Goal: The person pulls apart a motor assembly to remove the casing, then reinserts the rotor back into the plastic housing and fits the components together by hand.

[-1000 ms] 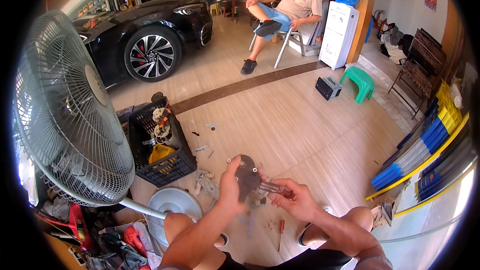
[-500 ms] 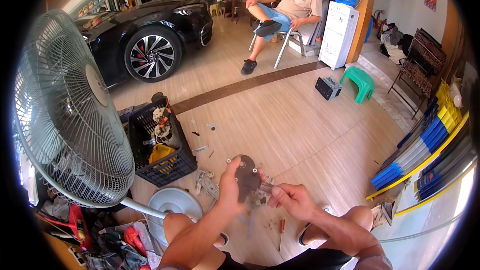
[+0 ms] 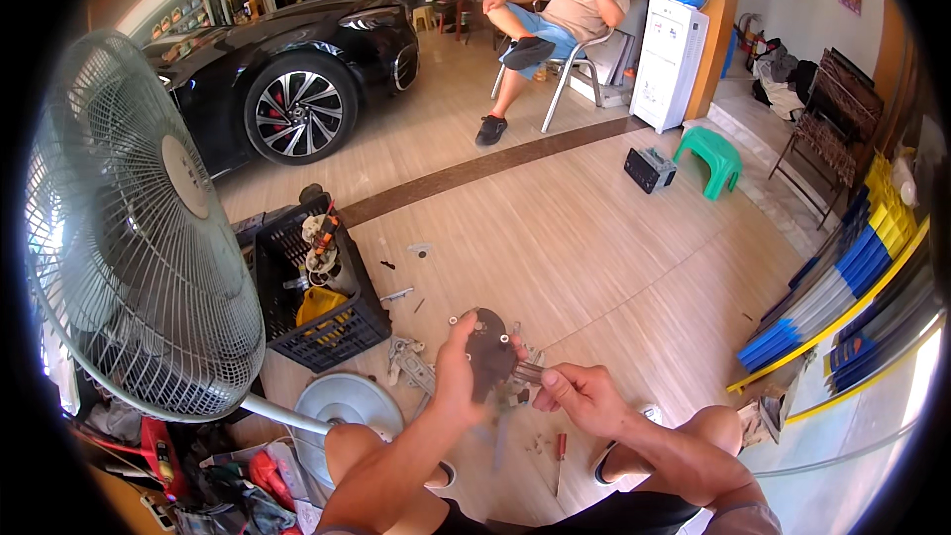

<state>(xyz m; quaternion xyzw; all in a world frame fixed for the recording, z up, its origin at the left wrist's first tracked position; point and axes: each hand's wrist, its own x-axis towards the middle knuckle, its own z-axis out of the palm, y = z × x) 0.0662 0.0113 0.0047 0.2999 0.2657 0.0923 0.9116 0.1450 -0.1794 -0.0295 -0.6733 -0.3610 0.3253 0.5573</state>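
My left hand point(image 3: 457, 378) is wrapped round a dark, flat, rounded part point(image 3: 489, 347) with small pale round posts at its edge, held up over the floor between my knees. My right hand point(image 3: 592, 401) is closed, thumb against fingers, on a slim greyish metal piece point(image 3: 528, 372) at the right side of the dark part. Whether that piece is fixed to the part or only touches it, I cannot tell. Below my hands, a red-handled screwdriver point(image 3: 561, 448) lies on the floor. Metal brackets point(image 3: 410, 364) lie just beyond my left hand.
Left stand a large fan point(image 3: 149, 228) on a round base point(image 3: 347, 411) and a black crate point(image 3: 332, 332) of parts. A car stereo unit point(image 3: 649, 170) and green stool point(image 3: 709, 160) are far right. Beyond, a person point(image 3: 565, 10) sits near a black car point(image 3: 297, 79).
My hands stay in nearly the same place, still gripping the dark part and the metal piece. The seated person has raised one hand from the chair side toward the head.
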